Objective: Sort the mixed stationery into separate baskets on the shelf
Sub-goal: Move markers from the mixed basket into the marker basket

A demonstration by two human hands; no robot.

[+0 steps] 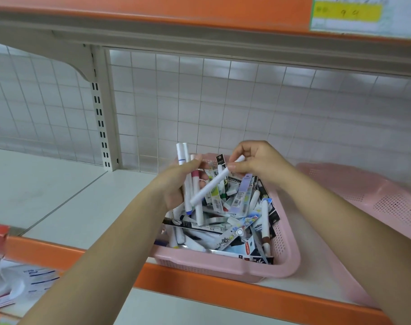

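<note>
Head view: a pink basket [223,267] heaped with mixed stationery [239,205] is seen on a white shelf [82,202], its front rim close to the orange shelf edge [199,283]. Over the basket's far left corner, a bundle of white markers [187,188] is gripped upright by the left hand [174,184], the fingers curled round the barrels; a blue band and a pink band are shown on two of them. Over the basket's far side, a single white marker [214,182] is pinched at its upper end by the thumb and fingertips of the right hand [258,163] and is slanted down leftward across the bundle. A second pink basket [375,198] is set just right of the first. A wire grid panel [223,102] is seen behind it.
</note>
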